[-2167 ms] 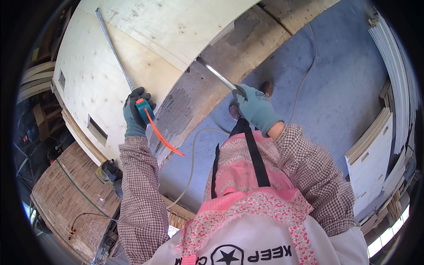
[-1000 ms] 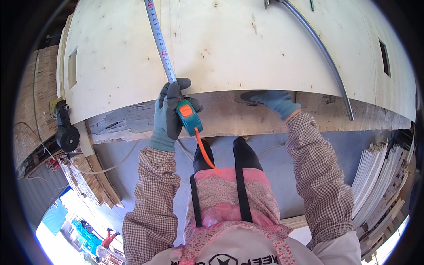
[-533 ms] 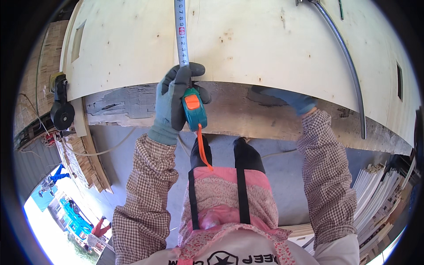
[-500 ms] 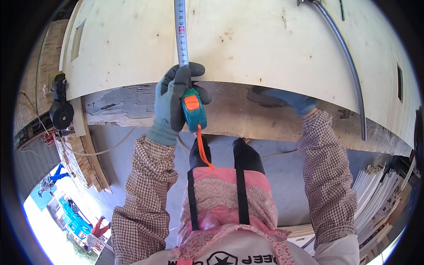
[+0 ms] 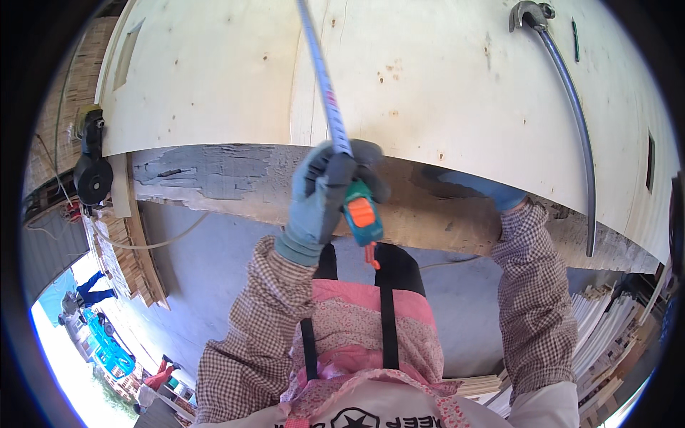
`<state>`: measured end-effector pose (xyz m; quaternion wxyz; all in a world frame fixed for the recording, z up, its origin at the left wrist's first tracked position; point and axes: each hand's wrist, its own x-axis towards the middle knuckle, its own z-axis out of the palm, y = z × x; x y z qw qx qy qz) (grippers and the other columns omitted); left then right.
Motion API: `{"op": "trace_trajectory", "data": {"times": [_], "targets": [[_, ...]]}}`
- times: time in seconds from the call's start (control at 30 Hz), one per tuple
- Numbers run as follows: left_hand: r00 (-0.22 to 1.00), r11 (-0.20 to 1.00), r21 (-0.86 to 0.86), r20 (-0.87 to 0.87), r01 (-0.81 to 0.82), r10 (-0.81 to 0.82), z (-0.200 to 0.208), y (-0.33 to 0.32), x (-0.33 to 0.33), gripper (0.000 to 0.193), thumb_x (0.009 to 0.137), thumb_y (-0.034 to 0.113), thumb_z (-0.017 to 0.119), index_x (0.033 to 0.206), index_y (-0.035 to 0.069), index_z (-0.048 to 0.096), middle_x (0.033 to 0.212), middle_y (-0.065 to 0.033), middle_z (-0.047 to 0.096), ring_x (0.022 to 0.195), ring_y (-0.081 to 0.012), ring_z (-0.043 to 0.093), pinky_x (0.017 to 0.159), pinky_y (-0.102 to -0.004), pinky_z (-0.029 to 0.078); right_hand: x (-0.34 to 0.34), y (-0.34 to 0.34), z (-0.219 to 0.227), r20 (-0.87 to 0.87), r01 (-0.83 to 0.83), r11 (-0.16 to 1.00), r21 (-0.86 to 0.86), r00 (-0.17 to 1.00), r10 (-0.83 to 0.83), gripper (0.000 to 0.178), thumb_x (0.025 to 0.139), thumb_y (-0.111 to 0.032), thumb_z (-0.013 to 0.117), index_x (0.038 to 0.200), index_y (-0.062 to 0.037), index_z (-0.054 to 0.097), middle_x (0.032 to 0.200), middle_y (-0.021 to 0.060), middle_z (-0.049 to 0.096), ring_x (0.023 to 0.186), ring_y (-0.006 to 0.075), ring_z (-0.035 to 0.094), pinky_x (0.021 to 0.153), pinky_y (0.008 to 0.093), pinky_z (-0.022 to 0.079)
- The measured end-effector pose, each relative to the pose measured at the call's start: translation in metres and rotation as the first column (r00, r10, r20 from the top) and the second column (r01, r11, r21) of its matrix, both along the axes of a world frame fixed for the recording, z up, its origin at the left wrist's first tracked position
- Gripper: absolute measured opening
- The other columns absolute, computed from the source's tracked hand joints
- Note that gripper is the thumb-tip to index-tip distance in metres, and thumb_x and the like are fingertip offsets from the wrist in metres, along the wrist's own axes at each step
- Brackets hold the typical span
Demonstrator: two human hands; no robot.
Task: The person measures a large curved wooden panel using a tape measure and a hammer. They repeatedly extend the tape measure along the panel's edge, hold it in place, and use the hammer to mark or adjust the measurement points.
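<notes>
Left hand (image 5: pixel 321 198) curls snugly round the tape measure (image 5: pixel 363 212) at the near edge of the plywood (image 5: pixel 214 78), blade (image 5: pixel 325 87) extended across — apparently measuring, next needing steady alignment — while the right hand (image 5: pixel 492 190) reaches beneath, its hold untellable.

The plywood sheet (image 5: pixel 428 93) (knot-speckled) carries a hammer (image 5: pixel 579 108) and green stick (image 5: pixel 575 40).

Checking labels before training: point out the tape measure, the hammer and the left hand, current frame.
Tape measure (image 5: pixel 362 212): head view, orange button on its teal case.
Hammer (image 5: pixel 581 118): head view, middle of its handle.
Left hand (image 5: pixel 320 197): head view, on its glove.
</notes>
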<state>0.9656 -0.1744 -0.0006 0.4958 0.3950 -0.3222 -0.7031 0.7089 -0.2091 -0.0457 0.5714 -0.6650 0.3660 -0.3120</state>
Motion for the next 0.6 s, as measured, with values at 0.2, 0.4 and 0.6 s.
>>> {"op": "trace_trajectory", "data": {"times": [0.2,0.4,0.6], "targets": [[0.996,0.996,-0.016,0.006,-0.090,0.090,-0.007,0.013,-0.035,0.029,0.093,0.025,0.044,0.105,0.000,0.053,0.075,-0.0119,0.062,0.063,-0.0163,0.062,0.056,-0.0254,0.051,0.013,0.004,0.032,-0.470,-0.071,0.954,-0.292,0.879,-0.079,0.045,0.085,-0.031,0.057,0.120,-0.0033,0.051,0.112,0.0119,0.058,0.098,0.0216,0.059,0.082,0.0302,0.051],[0.993,0.993,0.004,0.014,-0.119,0.119,-0.006,0.014,-0.044,0.032,0.093,0.029,0.045,0.108,0.002,0.052,0.069,-0.0125,0.062,0.059,-0.0170,0.061,0.055,-0.0262,0.050,0.019,0.007,-0.021,-0.047,0.275,0.940,-0.200,0.956,-0.289,0.049,0.077,-0.026,0.069,0.117,-0.0034,0.053,0.112,0.0104,0.059,0.100,0.0210,0.058,0.082,0.0302,0.050],[0.992,0.992,-0.023,0.021,-0.126,0.127,-0.012,0.014,-0.048,0.032,0.092,0.030,0.047,0.107,0.002,0.052,0.068,-0.0113,0.062,0.059,-0.0167,0.061,0.054,-0.0265,0.050,0.013,0.001,-0.036,-0.154,0.302,0.868,-0.395,0.909,-0.387,0.055,0.071,-0.037,0.072,0.114,-0.0054,0.055,0.110,0.0107,0.060,0.098,0.0231,0.058,0.082,0.0323,0.049]]}}
